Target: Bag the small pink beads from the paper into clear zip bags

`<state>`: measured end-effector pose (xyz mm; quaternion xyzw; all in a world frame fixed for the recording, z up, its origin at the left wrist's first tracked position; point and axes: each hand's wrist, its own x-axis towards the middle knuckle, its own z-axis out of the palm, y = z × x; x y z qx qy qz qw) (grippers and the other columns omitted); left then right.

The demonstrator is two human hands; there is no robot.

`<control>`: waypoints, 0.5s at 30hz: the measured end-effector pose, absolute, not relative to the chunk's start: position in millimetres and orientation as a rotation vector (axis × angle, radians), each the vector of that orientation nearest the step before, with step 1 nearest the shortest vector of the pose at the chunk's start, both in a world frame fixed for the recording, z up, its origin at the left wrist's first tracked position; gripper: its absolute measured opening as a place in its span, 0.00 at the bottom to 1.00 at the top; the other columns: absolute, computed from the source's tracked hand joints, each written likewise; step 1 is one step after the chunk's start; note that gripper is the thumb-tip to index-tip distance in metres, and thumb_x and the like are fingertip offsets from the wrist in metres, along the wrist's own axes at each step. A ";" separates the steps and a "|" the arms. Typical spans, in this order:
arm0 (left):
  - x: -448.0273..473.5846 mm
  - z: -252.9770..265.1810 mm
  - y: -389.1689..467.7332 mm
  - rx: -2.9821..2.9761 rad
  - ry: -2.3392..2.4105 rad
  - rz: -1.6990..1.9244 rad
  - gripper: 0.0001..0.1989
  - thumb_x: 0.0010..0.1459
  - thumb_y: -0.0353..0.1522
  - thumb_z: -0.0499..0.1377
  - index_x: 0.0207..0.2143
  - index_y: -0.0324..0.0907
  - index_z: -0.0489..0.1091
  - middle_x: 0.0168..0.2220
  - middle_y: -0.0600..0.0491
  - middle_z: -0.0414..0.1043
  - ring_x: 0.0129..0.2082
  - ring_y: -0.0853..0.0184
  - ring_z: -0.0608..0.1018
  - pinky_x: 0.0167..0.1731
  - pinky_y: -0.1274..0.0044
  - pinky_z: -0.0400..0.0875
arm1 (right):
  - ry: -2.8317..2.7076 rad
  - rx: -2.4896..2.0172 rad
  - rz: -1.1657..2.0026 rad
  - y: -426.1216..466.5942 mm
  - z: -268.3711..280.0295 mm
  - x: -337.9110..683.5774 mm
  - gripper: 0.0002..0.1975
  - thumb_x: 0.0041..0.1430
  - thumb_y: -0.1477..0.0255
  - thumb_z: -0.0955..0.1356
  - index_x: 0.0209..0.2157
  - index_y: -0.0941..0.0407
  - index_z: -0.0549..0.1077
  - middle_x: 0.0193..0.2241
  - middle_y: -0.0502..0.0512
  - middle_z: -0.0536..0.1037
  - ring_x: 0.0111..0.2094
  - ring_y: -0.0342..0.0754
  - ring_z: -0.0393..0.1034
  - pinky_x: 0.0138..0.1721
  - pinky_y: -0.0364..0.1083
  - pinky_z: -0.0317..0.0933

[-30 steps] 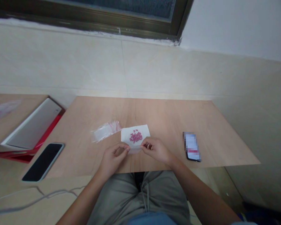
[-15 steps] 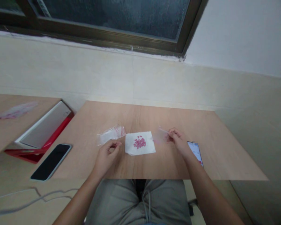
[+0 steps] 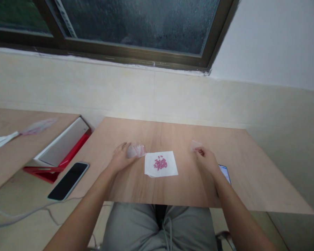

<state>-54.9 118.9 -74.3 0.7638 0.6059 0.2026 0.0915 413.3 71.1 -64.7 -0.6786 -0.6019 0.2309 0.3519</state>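
Observation:
My left hand [image 3: 121,158] lies over the left part of a pile of clear plastic zip bags [image 3: 136,150], its thumb and fingers apart; how firmly it touches them I cannot tell. Beside the pile, a white sheet of paper [image 3: 149,169] carries a small heap of pink pieces [image 3: 160,163], like pills or beads. To the right of the paper, my right hand [image 3: 205,157] pinches a small clear plastic bag [image 3: 195,145] between thumb and fingers, just above the wooden table [image 3: 172,190].
A dark-screened phone [image 3: 68,181] lies at the table's left edge. Another phone [image 3: 225,173], screen lit, is partly hidden by my right forearm. On the left, a side table [image 3: 13,164] holds a plastic bag [image 3: 39,126] and white paper. Cables [image 3: 23,219] run below.
My left hand has gone from curled fingers in front of the bag pile to spread fingers over its left part. My right hand has moved slightly farther from the paper with its bag.

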 end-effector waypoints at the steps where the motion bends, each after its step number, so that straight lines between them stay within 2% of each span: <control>1: -55.3 -74.9 122.8 2.273 1.777 0.576 0.40 0.52 0.49 0.64 0.61 0.36 0.64 0.63 0.36 0.62 0.62 0.45 0.66 0.61 0.59 0.59 | -1.579 -1.703 0.642 61.2 -65.2 400.5 0.18 0.60 0.63 0.65 0.44 0.59 0.77 0.36 0.60 0.81 0.33 0.52 0.74 0.37 0.48 0.66; 5: -49.6 -63.7 123.6 2.276 1.681 0.660 0.32 0.51 0.46 0.65 0.54 0.37 0.70 0.59 0.39 0.67 0.59 0.49 0.69 0.60 0.61 0.61 | -1.593 -1.514 0.808 26.1 -57.1 354.2 0.15 0.62 0.64 0.65 0.43 0.58 0.77 0.38 0.59 0.81 0.34 0.51 0.74 0.35 0.47 0.66; 10: -20.0 -24.2 81.3 2.223 1.441 0.780 0.24 0.60 0.42 0.60 0.56 0.41 0.67 0.56 0.44 0.71 0.54 0.55 0.73 0.57 0.64 0.66 | -1.595 -1.354 1.058 -2.4 -35.6 307.3 0.13 0.64 0.65 0.66 0.44 0.57 0.78 0.34 0.56 0.80 0.32 0.48 0.72 0.33 0.45 0.65; 12: -2.0 -10.0 56.2 2.194 1.365 0.747 0.24 0.60 0.42 0.61 0.55 0.42 0.68 0.52 0.44 0.73 0.51 0.55 0.75 0.55 0.63 0.67 | -1.685 -1.249 1.169 -9.7 -23.6 291.8 0.14 0.64 0.67 0.67 0.48 0.55 0.77 0.38 0.56 0.80 0.33 0.46 0.72 0.32 0.43 0.65; 15: 23.7 1.8 20.4 2.163 1.212 0.729 0.25 0.58 0.41 0.64 0.56 0.44 0.68 0.55 0.43 0.72 0.53 0.54 0.74 0.56 0.63 0.67 | -1.781 -1.029 1.252 -17.3 -5.4 273.8 0.16 0.63 0.69 0.68 0.52 0.52 0.75 0.49 0.57 0.77 0.38 0.45 0.73 0.36 0.43 0.67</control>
